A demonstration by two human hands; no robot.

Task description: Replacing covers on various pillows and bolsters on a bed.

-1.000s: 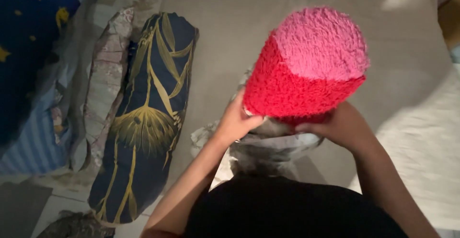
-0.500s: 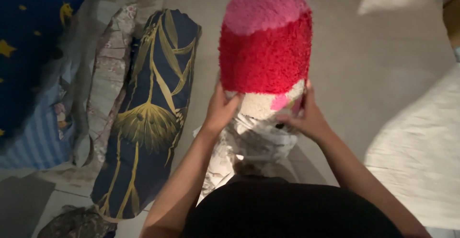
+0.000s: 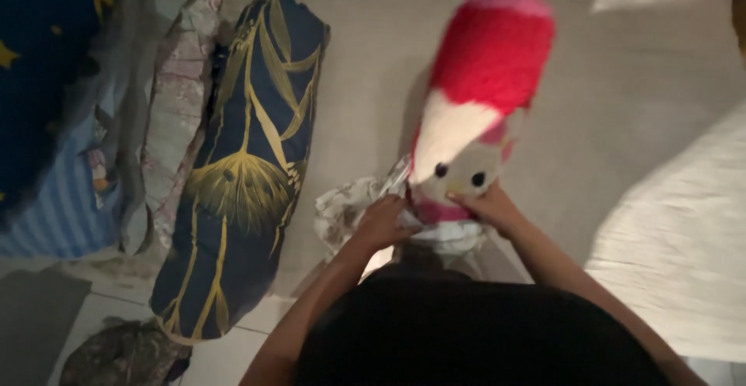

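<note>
Two hands in play, both low at the near end of one plush bolster (image 3: 482, 75). It's a fluffy roll, red over most of its length, pink at the far tip, with a white patch and a pale face with two black dot eyes right above the fingers. The left hand (image 3: 382, 223) sits at the bolster's lower left, fingers curled and pressed together into a crumpled pale printed cloth (image 3: 346, 209) bunched at the base; whether they pinch the cloth or the plush edge I cannot tell, the view is blurred. The right hand (image 3: 486, 203) cups the underside of the face end, fingers closed against the pink band below the eyes. The bolster leans away from the fingers, up and a little right, over a beige bedsheet (image 3: 365, 75).

Left of the left hand's fingers lies one long navy bolster with gold leaf print (image 3: 241, 168), running away from the person. Just beyond it, farther left, one pale floral pillow (image 3: 180, 114) touches its side. Farther left again, a dark blue cloth with yellow stars (image 3: 47, 52) above a blue striped fabric (image 3: 47, 223). Below that, near the tiled floor (image 3: 225, 351), one dark mottled bundle (image 3: 124, 355). Right of the right hand's fingers spreads one white textured blanket (image 3: 684, 238).
</note>
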